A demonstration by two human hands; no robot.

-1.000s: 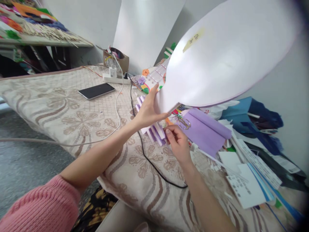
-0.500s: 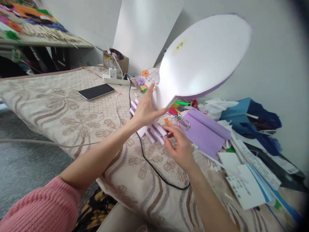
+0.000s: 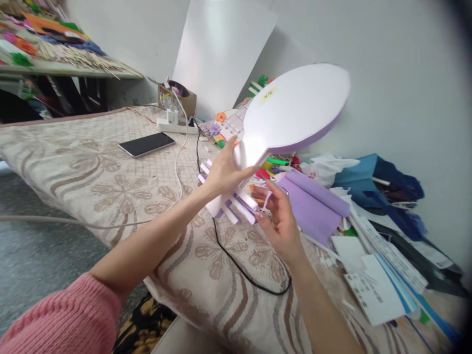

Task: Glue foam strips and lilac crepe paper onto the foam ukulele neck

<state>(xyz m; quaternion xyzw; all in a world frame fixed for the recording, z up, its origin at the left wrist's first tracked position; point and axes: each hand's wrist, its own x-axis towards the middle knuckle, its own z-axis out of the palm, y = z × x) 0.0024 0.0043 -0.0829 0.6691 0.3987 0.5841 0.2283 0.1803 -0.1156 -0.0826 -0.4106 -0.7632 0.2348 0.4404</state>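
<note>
My left hand [image 3: 224, 169] is wrapped round the narrow neck of a white board cutout [image 3: 295, 108], which has a broad oval head, purple-covered edges and several prongs at its lower end. The oval tilts up and away from me, with a small yellow mark near its left edge. My right hand [image 3: 282, 223] is beside the prong tips, thumb and fingers curled. A thin light-purple strip [image 3: 267, 200] shows between the thumb and fingers of that hand. Whether the strip is also fixed to a prong I cannot tell.
A phone [image 3: 146, 144] and a white power strip [image 3: 177, 126] lie on the patterned cloth [image 3: 121, 191]. A black cable [image 3: 239, 263] loops below the cutout. To the right are a purple sheet [image 3: 313, 206], white cards [image 3: 376, 290] and a blue bag [image 3: 372, 177].
The cutout's oval head has tipped lower and its prongs show more to the right. My right hand has drawn slightly away from the prongs, and the purple strip now shows between its fingers.
</note>
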